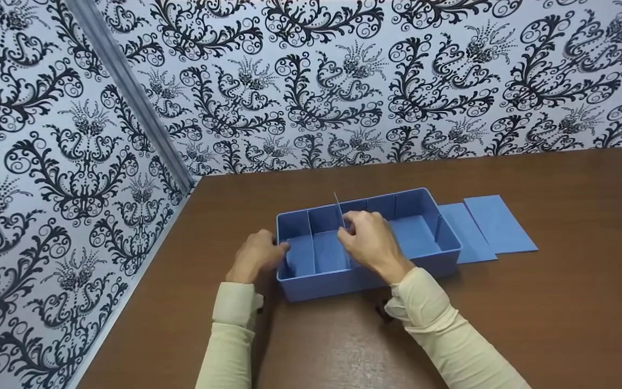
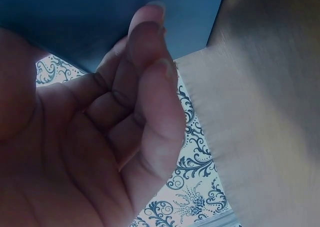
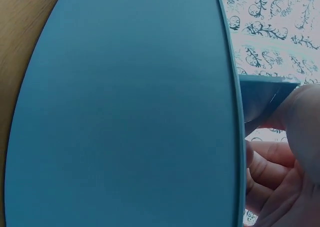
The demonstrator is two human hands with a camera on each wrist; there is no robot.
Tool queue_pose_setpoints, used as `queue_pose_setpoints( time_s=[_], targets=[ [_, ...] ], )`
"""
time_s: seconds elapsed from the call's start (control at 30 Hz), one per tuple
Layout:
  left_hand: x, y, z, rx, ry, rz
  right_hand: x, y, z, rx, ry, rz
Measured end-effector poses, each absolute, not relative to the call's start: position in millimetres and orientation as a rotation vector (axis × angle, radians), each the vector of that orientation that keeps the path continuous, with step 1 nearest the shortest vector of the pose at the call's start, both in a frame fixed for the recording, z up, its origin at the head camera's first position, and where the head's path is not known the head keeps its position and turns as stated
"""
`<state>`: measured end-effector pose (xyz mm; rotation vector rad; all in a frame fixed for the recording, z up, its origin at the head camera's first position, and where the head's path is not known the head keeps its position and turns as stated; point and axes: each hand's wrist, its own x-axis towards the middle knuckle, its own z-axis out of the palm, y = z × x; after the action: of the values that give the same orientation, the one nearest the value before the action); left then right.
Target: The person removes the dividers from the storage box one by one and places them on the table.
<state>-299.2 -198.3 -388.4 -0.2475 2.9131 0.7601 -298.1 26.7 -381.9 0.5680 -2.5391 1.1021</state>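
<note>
A blue box (image 1: 319,283) with compartments stands on the brown table. One divider (image 1: 311,243) stands upright across its left part. To the right of it, my right hand (image 1: 370,237) pinches a second divider (image 1: 338,205), whose back corner rises above the box's rim. In the right wrist view the box's outer wall (image 3: 125,107) hides part of the fingers, and a divider piece (image 3: 267,89) shows near the thumb. My left hand (image 1: 259,253) grips the box's left end wall, thumb over the rim; in the left wrist view its curled fingers (image 2: 160,102) lie against the box (image 2: 192,22).
Two flat blue panels (image 1: 465,237) (image 1: 500,224) lie partly overlapping on the table (image 1: 575,302), just right of the box. Patterned black-and-white walls (image 1: 332,81) rise behind and at the left. A small dark object (image 1: 384,312) shows beneath the right wrist.
</note>
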Motion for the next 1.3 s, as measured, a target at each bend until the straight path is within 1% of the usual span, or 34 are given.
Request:
queue_pose_setpoints(
  time_s=[0.17,0.4,0.93,1.3],
  targets=[
    [-299.0,-199.3,-389.0,-0.252,2.921,0.752,-298.0,24.5,-383.2,0.551,-2.556,1.085],
    [-299.4,-199.2,-389.3,-0.194,2.974,0.721,-297.1,25.4,-381.6,0.571,-2.45,1.097],
    [-299.8,-199.3,-390.2,-0.209,2.967,0.731,-294.7,26.7,-372.2,0.549,-2.405,1.169],
    [-299.1,-199.2,-389.1,-0.197,2.972,0.732,-296.3,25.8,-374.9,0.529,-2.373,1.173]
  ],
)
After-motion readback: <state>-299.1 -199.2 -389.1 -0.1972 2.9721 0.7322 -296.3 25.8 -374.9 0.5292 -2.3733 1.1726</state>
